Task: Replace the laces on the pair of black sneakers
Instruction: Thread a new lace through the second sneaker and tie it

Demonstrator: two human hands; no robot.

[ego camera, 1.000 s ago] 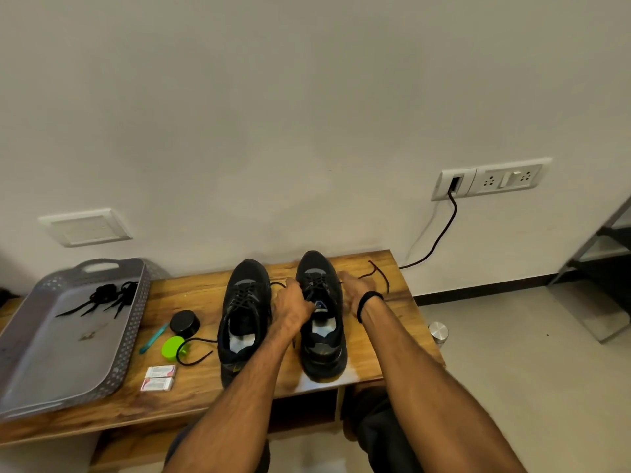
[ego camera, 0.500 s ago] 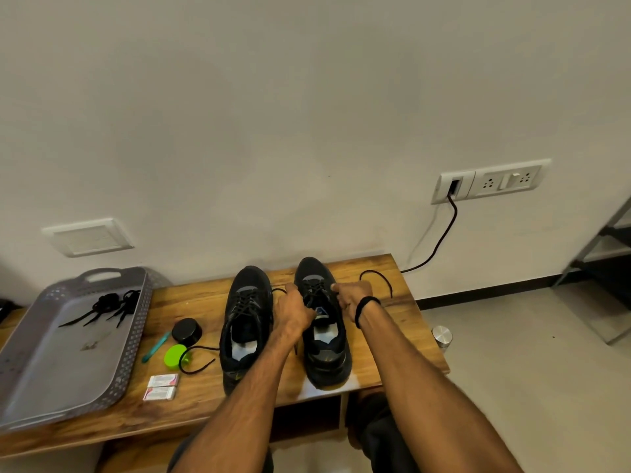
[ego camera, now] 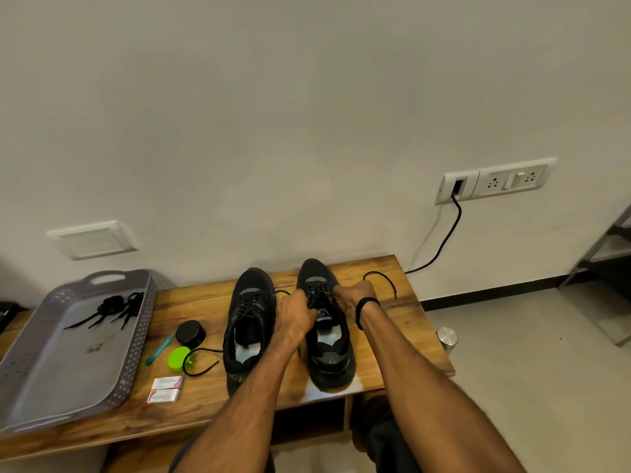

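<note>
From the head camera, both black sneakers stand side by side, toes to the wall, on a low wooden bench (ego camera: 392, 322). Both hands work at the lacing of the right sneaker (ego camera: 329, 363). The left hand (ego camera: 297, 314) is curled at the eyelet row by the tongue, and the right hand (ego camera: 351, 297) is curled on the other side. Each seems to pinch the black lace (ego camera: 382, 278), whose free end loops out over the wood. The left sneaker (ego camera: 249, 322) looks laced, and its loose lace end (ego camera: 201, 361) trails beside it.

The lace is likely thin, limp and light, so it is best held close to its tip. The shoe's upper is probably soft and gives under a pull, so it should be steadied near the eyelets.

On the bench to the left are a grey perforated tray (ego camera: 136, 349) holding a bundle of laces (ego camera: 116, 307), a black round lid (ego camera: 190, 332), a green cap (ego camera: 178, 358), a teal tool (ego camera: 159, 349) and two small boxes (ego camera: 165, 389). A wall socket (ego camera: 491, 180) feeds a black cable (ego camera: 444, 240) running down behind the bench.
</note>
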